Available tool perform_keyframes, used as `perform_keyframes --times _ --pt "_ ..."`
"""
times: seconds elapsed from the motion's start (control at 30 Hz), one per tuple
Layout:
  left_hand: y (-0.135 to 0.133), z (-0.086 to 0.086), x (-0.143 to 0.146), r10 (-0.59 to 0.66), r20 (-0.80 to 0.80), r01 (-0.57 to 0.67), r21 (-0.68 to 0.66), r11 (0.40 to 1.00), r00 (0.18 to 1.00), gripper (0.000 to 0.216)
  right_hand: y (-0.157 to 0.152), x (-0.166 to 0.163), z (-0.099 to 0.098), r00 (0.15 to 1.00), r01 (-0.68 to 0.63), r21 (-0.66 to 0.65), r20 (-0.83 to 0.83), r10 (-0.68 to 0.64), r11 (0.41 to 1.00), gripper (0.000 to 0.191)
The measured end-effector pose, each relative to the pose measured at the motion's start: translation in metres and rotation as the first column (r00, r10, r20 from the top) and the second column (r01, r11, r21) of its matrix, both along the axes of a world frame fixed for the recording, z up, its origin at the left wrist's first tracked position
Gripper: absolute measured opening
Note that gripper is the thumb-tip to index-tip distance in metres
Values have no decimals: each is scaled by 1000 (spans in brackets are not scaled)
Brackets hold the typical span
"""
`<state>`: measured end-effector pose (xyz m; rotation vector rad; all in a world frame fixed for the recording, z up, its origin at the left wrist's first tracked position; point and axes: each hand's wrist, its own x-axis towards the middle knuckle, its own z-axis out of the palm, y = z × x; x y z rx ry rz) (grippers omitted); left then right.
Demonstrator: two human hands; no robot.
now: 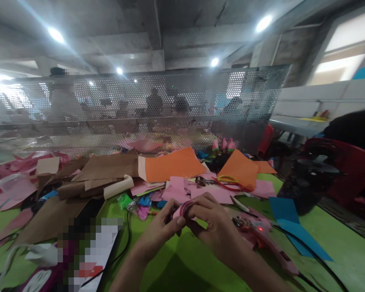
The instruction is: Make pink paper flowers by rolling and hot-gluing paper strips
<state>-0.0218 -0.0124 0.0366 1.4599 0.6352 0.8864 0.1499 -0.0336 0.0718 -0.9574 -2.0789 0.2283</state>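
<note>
Between my hands, above the green table (152,267), is a small curled pink piece with dark red stripes (184,207); its exact kind cannot be made out. My left hand (166,227) pinches its left side with the thumb in front. Fingers of my right hand (211,221) close on its right side and partly hide it. Just right of my right hand lies a pink hot glue gun (266,231) with a small red light on. Pink paper pieces (174,188) lie behind both hands.
Brown sheets (109,165), orange sheets (173,165) and red-handled scissors (228,183) are heaped at the back. Blue paper (295,227) and a dark jar (307,182) stand right. A purple power strip (44,280) with cords is at left. A perforated metal screen (134,109) rises behind.
</note>
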Motion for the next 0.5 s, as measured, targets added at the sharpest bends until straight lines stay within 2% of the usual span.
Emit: perform_keyframes --times 0.13,0.27,0.33,0.5 --pt "-1 -2 2 55 0 -55 -33 998 999 38 -4 0 5 999 -27 -31 30 28 999 25" --pt "1 -10 2 121 10 -118 -141 983 993 50 -5 0 7 996 -70 -40 59 73 997 11" --pt "1 -11 1 117 -16 -118 -170 978 993 57 -3 -1 5 996 -65 -22 56 66 998 11" --pt "-1 -3 2 53 13 -52 -85 995 999 42 5 -2 -3 995 -101 -42 11 101 994 16"
